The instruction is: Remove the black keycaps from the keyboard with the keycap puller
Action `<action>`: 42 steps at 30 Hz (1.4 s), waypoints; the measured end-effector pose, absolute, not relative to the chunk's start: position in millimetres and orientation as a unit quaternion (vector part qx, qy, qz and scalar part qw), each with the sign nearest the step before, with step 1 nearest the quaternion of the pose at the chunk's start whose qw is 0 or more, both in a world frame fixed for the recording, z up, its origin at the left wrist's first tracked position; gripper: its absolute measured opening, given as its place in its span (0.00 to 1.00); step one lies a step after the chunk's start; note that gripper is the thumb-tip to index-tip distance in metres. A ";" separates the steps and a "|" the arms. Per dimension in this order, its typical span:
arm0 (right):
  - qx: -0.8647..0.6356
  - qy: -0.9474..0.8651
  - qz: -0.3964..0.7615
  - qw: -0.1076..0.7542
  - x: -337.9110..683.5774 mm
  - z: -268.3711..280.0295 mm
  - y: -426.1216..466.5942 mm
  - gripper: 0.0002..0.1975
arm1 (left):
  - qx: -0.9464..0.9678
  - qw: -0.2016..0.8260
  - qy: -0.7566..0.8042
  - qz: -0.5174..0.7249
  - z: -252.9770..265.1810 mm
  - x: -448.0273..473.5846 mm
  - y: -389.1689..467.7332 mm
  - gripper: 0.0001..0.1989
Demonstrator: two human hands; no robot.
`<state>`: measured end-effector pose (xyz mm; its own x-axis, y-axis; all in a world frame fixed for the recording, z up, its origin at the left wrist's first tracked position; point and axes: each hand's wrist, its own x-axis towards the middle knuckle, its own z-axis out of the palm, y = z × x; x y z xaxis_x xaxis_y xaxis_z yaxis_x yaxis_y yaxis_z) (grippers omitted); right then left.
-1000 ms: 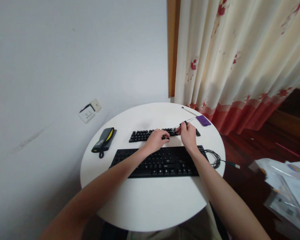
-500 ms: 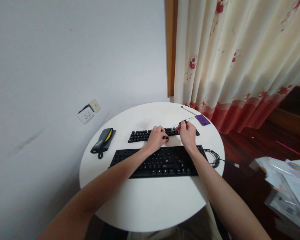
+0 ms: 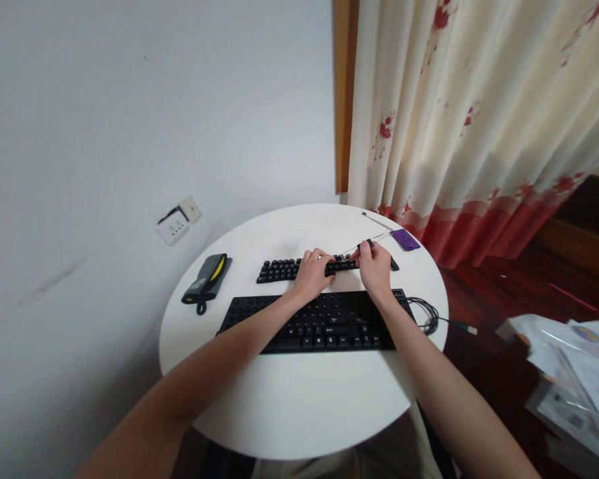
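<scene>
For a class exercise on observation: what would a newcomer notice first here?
Probably the left hand and right hand, both at rows of black keycaps beyond the black keyboard on the round white table. Then the cream-and-red curtain at the upper right.

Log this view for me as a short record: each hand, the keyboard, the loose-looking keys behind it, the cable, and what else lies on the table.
Left hand: at the black keys; whether it grips one is unclear
Right hand: holding a dark-topped tool over the black keys
Keyboard: flat on the white table, nearer the person than the black keys
Cable: coiled right of the keyboard, plug past the table edge
Far right: purple cloth, thin stick
Left: grey-and-yellow pouch
</scene>
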<state>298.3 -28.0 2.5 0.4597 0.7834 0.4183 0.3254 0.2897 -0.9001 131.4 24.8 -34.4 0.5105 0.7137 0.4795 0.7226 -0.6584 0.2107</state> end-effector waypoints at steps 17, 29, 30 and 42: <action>-0.496 -0.531 0.230 0.647 296.0 1.3 -28.1 0.17 | -0.875 -0.074 -0.409 -0.249 -9.3 119.0 15.4 0.10; -0.434 -0.632 0.312 0.561 295.2 10.1 -47.3 0.10 | -0.879 -0.202 -0.387 -0.193 7.1 91.5 -28.0 0.08; -0.436 -0.656 0.312 0.532 295.3 11.1 -52.7 0.09 | -0.878 -0.221 -0.382 -0.185 8.1 91.6 -30.0 0.08; -0.452 -0.695 0.308 0.466 300.9 -5.2 -71.0 0.10 | -0.883 -0.306 -0.328 -0.140 9.3 96.4 -38.5 0.10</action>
